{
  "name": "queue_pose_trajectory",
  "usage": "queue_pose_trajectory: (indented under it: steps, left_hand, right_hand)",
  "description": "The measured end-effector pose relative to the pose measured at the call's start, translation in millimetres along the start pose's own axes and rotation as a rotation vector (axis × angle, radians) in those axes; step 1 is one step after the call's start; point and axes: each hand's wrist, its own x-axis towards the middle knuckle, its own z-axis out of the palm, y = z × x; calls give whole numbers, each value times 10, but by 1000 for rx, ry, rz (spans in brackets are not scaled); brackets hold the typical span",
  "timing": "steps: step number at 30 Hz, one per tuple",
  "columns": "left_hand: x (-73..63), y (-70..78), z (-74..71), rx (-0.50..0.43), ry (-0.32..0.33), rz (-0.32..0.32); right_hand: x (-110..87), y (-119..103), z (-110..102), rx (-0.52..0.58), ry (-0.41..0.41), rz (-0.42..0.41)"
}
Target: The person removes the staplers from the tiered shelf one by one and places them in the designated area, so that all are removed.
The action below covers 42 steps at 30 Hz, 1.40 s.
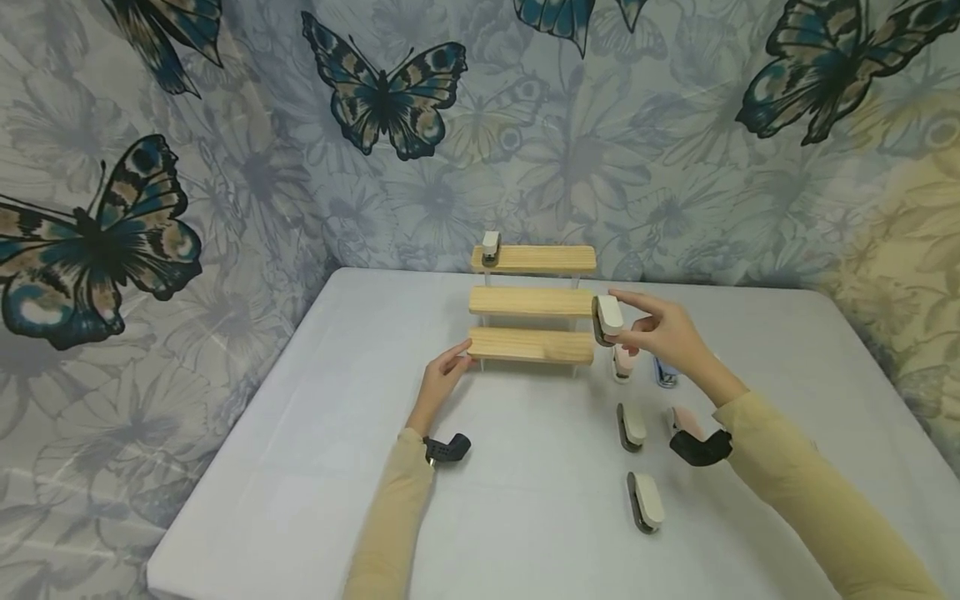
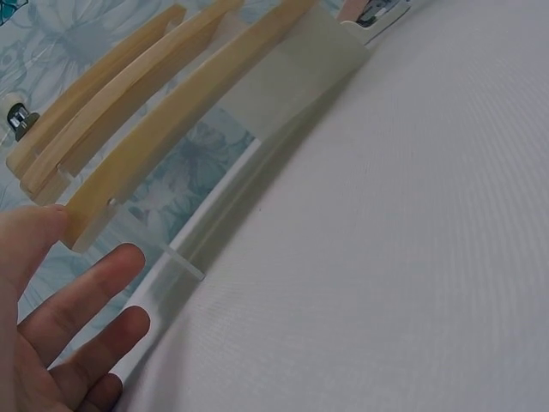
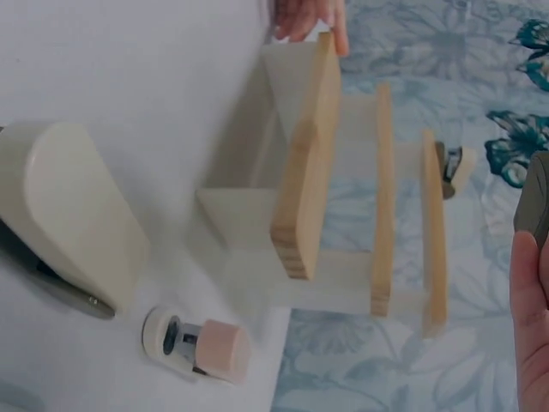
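A three-step wooden shelf point(image 1: 531, 345) with pale supports stands toward the back of the table. My left hand point(image 1: 441, 379) is at the left end of its lowest step; in the left wrist view one digit rests against the board end point(image 2: 81, 225) while the other fingers point(image 2: 90, 348) spread loosely below. My right hand point(image 1: 663, 333) pinches a white-topped stapler point(image 1: 611, 315) with a dark base, beside the right ends of the lower two steps. Only the dark base of this stapler point(image 3: 535, 199) shows in the right wrist view. Another white stapler point(image 1: 491, 248) stands on the top step's left end.
Right of the shelf a pink stapler point(image 1: 622, 365) and a blue stapler point(image 1: 665, 373) lie on the white table point(image 1: 315, 467). Two white staplers point(image 1: 633, 427) point(image 1: 647, 502) lie nearer me. Another pink stapler point(image 1: 686, 421) is partly covered by my right wrist camera point(image 1: 701, 448). A butterfly-patterned wall point(image 1: 585, 167) stands behind.
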Motion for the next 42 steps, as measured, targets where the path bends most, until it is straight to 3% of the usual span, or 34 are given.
queue_pose_trajectory:
  steps: [8,12,15,22,26,32,39,42]
  left_hand:
    - [-14,37,-30,8,14,-54]
    - [10,53,-75,18,17,-64]
    - [18,28,-94,24,27,-32]
    - [74,-259,-88,6,47,-39]
    - [73,-285,-59,6,49,-30]
    - [46,-128,9,-12,1,9]
    - [5,11,27,42,-2,-61]
    - [4,26,21,32,13,-67]
  right_hand:
    - [-139,294,-145,43,-2,23]
    - [-244,156,-196,62,0,14]
    - [-311,186,-237,53,-4,6]
    - [-494,457,-248,53,-12,-16]
    - [-603,509,-189,40,-35,25]
    - [-763,512,-139,108,-30,42]
    - [-916,548,-131,167,-56,-19]
    - [-976,569,-136,167,-59,-5]
